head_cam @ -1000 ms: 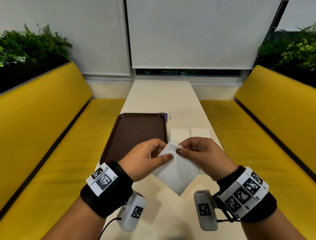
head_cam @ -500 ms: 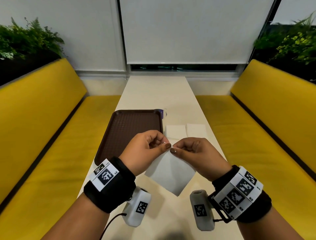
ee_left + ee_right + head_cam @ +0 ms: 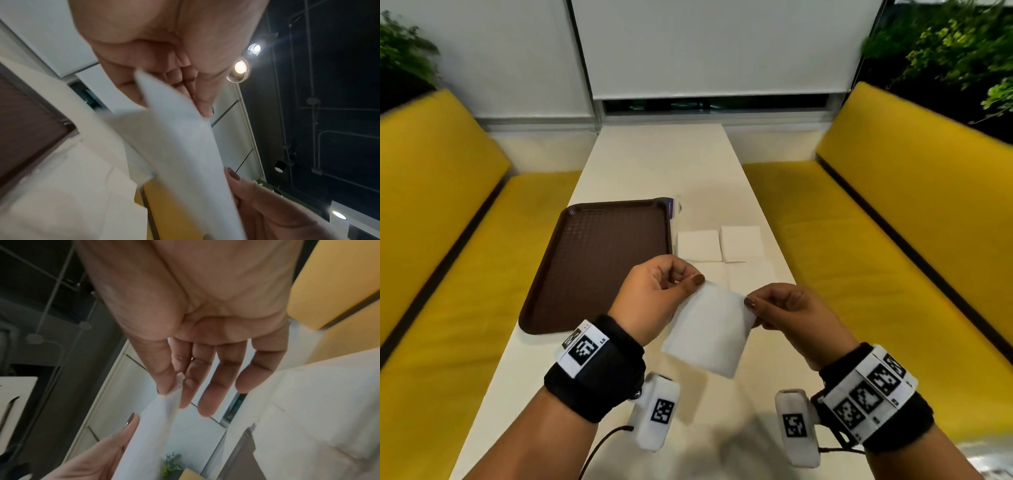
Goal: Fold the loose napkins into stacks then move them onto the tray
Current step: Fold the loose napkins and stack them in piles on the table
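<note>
Both your left hand and right hand pinch one napkin aloft. Tray at 10 o'clock bare; two folded napkins wait at 12.

Looks like a café or canteen booth: long cream bench running toward 12 o'clock, flanked at 9 and 3 o'clock by yellow upholstered seats with high padded backs. Set with a brown textured serving tray at 11 o'clock and white paper napkins just beside it at 1 o'clock. Backed by drawn white roller blinds at 12 o'clock, green planters behind the seat backs, and ceiling spotlights under a dark open ceiling with exposed conduit.
</note>
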`<move>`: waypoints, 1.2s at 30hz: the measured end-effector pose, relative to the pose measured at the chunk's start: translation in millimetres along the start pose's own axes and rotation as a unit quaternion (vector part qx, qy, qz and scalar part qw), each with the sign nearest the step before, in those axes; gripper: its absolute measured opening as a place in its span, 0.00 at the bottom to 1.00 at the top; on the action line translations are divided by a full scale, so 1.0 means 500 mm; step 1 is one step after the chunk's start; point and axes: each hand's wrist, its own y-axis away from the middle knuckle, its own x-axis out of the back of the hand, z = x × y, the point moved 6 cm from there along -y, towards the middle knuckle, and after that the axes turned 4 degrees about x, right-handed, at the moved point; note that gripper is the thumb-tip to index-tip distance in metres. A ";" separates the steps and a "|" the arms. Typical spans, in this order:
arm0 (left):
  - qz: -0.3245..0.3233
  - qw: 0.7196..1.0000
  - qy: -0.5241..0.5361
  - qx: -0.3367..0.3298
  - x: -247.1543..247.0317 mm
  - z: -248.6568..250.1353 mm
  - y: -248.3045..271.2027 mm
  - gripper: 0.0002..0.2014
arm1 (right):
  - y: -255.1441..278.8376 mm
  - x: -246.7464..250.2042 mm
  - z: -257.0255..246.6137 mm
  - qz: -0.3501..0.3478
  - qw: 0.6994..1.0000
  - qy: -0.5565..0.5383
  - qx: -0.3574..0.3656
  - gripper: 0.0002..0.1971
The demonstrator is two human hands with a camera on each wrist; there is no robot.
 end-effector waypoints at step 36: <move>-0.068 0.903 -0.419 0.065 -0.244 -0.199 -0.202 0.23 | -0.244 0.204 0.260 0.068 0.972 0.145 -0.175 0.07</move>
